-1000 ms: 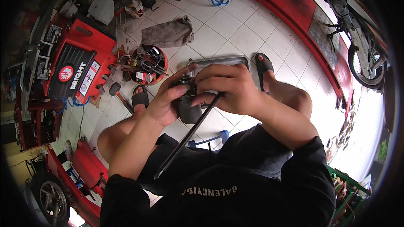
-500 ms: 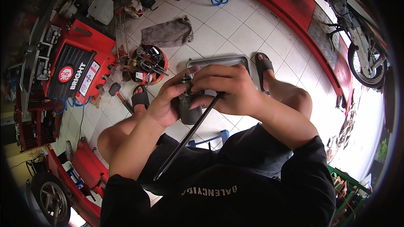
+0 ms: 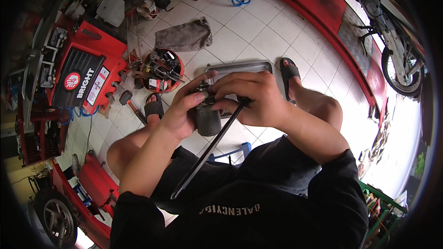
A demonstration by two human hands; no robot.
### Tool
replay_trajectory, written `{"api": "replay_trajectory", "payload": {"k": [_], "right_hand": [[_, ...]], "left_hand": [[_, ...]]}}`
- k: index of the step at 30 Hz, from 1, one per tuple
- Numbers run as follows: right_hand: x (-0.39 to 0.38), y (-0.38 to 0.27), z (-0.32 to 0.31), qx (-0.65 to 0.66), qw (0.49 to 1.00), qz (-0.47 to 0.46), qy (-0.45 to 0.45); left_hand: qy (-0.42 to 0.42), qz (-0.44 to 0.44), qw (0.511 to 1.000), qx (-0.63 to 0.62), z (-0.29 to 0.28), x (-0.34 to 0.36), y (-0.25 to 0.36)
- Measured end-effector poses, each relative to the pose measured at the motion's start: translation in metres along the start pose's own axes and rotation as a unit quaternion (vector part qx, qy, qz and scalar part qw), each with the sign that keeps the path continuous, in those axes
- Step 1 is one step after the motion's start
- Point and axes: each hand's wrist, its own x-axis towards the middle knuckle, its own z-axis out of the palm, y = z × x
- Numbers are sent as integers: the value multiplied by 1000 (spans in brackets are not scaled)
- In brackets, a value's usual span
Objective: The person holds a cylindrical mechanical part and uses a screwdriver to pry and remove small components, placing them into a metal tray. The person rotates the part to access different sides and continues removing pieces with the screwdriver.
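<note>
My left hand (image 3: 181, 113) is closed around a dark grey metal carburetor (image 3: 210, 122), its rounded cup end toward me and small metal fittings at the far end. My right hand (image 3: 258, 99) bends in from the right, its fingertips at the carburetor's side. Held in that hand is a long dark screwdriver (image 3: 203, 157); its shaft slants down and left across my lap, ending in a narrow tip. The right fingers hide its upper end. Both hands cover much of the carburetor's middle.
Under my hands a grey metal tray (image 3: 240, 67) lies on the tiled floor. A red bucket of tools (image 3: 181, 74), a hammer (image 3: 131, 103) and a grey rag (image 3: 182, 36) are to the left. A red lift platform (image 3: 318, 14) and a motorcycle (image 3: 387, 41) stand at right.
My right hand has shifted a little, and the screwdriver's tip has swung slightly to the right. The carburetor stays in my left hand, almost unmoved.
</note>
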Motion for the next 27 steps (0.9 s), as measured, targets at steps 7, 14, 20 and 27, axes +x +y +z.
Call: {"api": "replay_trajectory", "payload": {"k": [7,14,20,27], "right_hand": [[4,-11,-4,-11,999,43,3],[5,2,-3,26,997,-74,12],[5,1,-1,31,999,-31,7],[7,-5,0,33,999,-2,9]], "left_hand": [[-13,-7,1000,7,-8,2,0],[-3,-14,1000,-23,2,5,1],[3,-17,1000,4,-2,0,2],[-6,-14,1000,-3,-10,2,2]]}}
